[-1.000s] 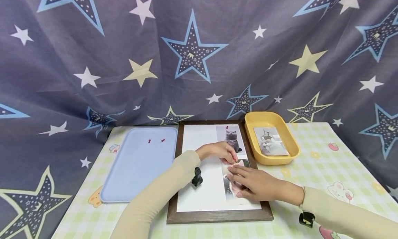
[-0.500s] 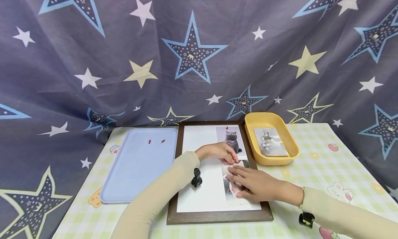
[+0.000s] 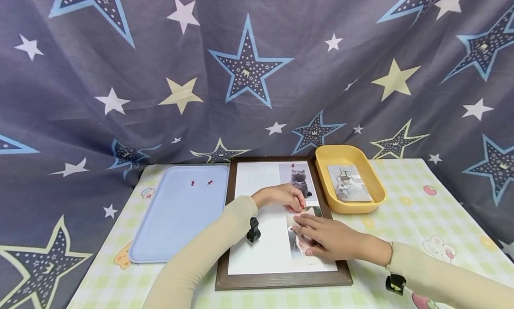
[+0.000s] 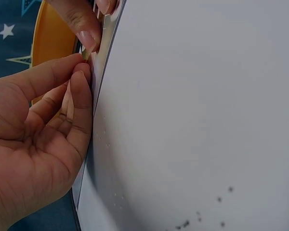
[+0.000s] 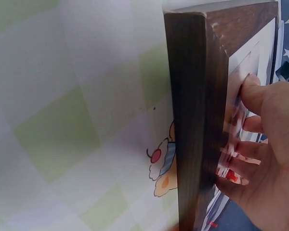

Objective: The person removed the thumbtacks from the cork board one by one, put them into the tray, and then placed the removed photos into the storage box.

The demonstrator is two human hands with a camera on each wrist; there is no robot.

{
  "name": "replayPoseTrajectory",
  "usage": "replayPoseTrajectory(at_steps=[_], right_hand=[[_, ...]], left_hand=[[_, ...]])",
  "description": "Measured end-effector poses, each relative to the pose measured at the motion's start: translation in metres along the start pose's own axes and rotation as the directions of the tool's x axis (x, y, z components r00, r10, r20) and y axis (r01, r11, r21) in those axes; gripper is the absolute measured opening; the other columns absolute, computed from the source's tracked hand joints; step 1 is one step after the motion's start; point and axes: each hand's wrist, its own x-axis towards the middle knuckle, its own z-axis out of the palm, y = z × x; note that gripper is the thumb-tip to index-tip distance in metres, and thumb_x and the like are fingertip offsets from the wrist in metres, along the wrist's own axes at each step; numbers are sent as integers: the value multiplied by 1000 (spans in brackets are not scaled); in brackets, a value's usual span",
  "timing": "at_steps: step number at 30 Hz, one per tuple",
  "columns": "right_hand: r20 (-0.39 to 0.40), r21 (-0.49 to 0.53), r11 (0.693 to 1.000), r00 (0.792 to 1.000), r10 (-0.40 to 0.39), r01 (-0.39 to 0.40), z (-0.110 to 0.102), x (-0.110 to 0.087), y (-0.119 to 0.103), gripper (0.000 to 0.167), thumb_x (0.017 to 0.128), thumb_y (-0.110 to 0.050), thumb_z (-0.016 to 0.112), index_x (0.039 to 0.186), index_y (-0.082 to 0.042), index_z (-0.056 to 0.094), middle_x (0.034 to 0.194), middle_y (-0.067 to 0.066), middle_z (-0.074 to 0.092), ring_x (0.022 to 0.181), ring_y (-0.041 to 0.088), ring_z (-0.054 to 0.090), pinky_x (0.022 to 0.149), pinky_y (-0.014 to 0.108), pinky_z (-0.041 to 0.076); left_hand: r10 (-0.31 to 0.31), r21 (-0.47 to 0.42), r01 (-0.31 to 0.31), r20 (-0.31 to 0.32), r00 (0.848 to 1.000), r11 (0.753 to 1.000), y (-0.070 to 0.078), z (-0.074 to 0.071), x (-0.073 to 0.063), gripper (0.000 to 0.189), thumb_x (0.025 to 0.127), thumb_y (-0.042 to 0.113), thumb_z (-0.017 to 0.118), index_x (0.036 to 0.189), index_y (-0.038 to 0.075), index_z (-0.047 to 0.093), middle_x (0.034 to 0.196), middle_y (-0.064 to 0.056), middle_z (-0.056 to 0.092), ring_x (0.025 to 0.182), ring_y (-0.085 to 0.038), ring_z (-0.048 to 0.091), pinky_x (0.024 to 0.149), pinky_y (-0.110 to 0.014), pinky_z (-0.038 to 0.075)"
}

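Observation:
My left hand [image 3: 284, 196] pinches a red push pin [image 5: 232, 176] at the top edge of the lower photo [image 3: 296, 251], which shows a cat in pink. Spread across that photo, my right hand [image 3: 335, 238] presses it flat against the white board [image 3: 257, 255], covering much of the picture. The board lies on the table in a dark brown wooden frame [image 3: 281, 280]. Above, a photo of a grey cat [image 3: 298, 179] has its own red push pin [image 3: 293, 165] near its top edge. In the left wrist view, thumb and fingertip meet right beside the right hand's fingers [image 4: 89, 38].
To the left lies a light blue tray [image 3: 172, 228] with two red push pins [image 3: 210, 182] on it. A yellow basket [image 3: 379, 195] holding another cat photo [image 3: 348, 184] stands at the right of the frame. A checked cloth [image 3: 405, 219] covers the table; a starry curtain [image 3: 257, 121] hangs behind.
Almost nothing differs: both hands keep their places on the lower photo, and the left hand's fingertips shift only slightly at its top edge.

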Motion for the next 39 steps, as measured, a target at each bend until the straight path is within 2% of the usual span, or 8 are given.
replayPoseTrajectory(at_steps=[11, 16, 19, 25, 31, 39], right_hand=[[-5, -9, 1000, 1000, -1, 1, 1, 1, 1, 59, 102, -44, 58, 149, -9, 51, 156, 15, 48, 143, 34, 47, 109, 48, 50], [2, -7, 1000, 1000, 1, -1, 1, 1, 1, 59, 102, -44, 58, 149, -9, 51, 156, 15, 47, 143, 34, 47, 109, 48, 50], [4, -2, 1000, 1000, 5, -5, 0, 1, 0, 59, 102, -44, 57, 149, -9, 51, 156, 15, 47, 143, 35, 47, 110, 48, 49], [-16, -9, 1000, 1000, -2, 2, 0, 0, 1, 59, 102, -45, 57, 148, -8, 52, 155, 16, 49, 142, 35, 48, 108, 48, 50], [15, -5, 1000, 1000, 7, -7, 0, 1, 0, 60, 102, -45, 57, 149, -9, 51, 156, 15, 47, 144, 34, 46, 110, 48, 49], [18, -8, 1000, 1000, 6, -6, -1, 2, 0, 59, 102, -44, 56, 149, -9, 51, 157, 16, 47, 144, 34, 46, 111, 48, 49]], left_hand=[[-10, -6, 10, -20, 1000, 1000, 2, 0, -3, 10, 88, -4, 70, 92, 4, 64, 75, 2, 64, 68, -7, 58, 64, -15, 51], [-15, 8, 15, 0, 1000, 1000, 3, 0, -2, 16, 88, -5, 67, 104, -5, 69, 79, 3, 65, 70, -6, 58, 65, -15, 52], [-13, 30, 13, 8, 1000, 999, 3, 0, -1, 22, 89, -5, 66, 110, -6, 70, 82, 4, 66, 71, -6, 58, 66, -15, 52], [-1, 32, 1, 7, 1000, 999, 4, 0, -2, 21, 88, -5, 66, 109, -6, 70, 82, 4, 66, 71, -6, 58, 66, -15, 52], [2, 21, -2, 10, 1000, 1000, 2, 1, -1, 22, 88, -6, 66, 109, -7, 69, 80, 3, 65, 71, -7, 58, 66, -15, 52], [-6, 17, 6, 10, 1000, 1000, 3, -1, -2, 22, 88, -5, 67, 110, -6, 69, 81, 3, 66, 72, -6, 59, 67, -15, 52]])
